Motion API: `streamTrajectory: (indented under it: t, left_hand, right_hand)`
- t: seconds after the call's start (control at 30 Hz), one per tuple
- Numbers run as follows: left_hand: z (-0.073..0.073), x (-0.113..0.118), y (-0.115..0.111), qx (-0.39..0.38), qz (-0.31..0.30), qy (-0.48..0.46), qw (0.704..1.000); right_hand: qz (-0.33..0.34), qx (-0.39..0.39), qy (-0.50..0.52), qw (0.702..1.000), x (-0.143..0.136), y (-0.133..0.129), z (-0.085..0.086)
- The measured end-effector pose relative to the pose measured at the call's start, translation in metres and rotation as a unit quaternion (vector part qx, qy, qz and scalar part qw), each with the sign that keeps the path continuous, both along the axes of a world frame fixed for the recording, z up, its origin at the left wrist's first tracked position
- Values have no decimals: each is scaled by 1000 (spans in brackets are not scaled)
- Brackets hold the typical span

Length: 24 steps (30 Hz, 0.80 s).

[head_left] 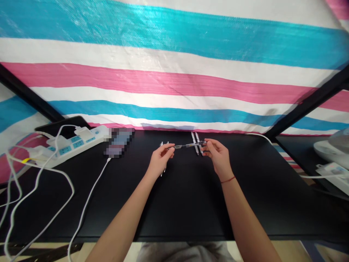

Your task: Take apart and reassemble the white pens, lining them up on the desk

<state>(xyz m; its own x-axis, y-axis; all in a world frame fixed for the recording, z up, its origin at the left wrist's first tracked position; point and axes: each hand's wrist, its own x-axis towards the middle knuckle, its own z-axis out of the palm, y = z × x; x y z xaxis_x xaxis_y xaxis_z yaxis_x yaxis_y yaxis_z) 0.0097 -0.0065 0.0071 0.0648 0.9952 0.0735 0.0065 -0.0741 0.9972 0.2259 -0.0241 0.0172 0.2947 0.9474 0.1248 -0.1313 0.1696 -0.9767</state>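
Note:
My left hand [161, 158] pinches a dark pen cap [178, 147] between thumb and fingertips. Level with it, my right hand [218, 155] grips the far end of a slim clear pen [192, 145]. Cap and pen lie nearly in one line; whether they touch is too small to tell. Two white pens [195, 142] lie side by side on the black table [185, 203], behind the held pen and partly covered by it. More pens [161, 174] rest beneath my left hand, mostly hidden by it.
A phone [120, 142], blurred out, lies at the left with a white cable [91, 193]. Farther left are a white power strip [73, 145] with chargers and looping cables. A striped sheet [169, 83] hangs behind the table. Another power strip [334, 174] is at the right.

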Motion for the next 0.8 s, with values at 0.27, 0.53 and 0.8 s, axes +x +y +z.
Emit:
streamTrajectory:
  t: [0.27, 0.53, 0.8]
  left_hand:
    - [-4, 0, 2, -5, 24, -34, 999]
    - [2, 0, 1, 2, 36, -32, 999]
    - [-1, 1, 2, 4, 35, -24, 999]
  right_hand:
    - [27, 7, -44, 999, -3, -4, 3]
    - [39, 2, -44, 998, -2, -2, 2]
    - [26, 11, -109, 994, 0, -2, 1]
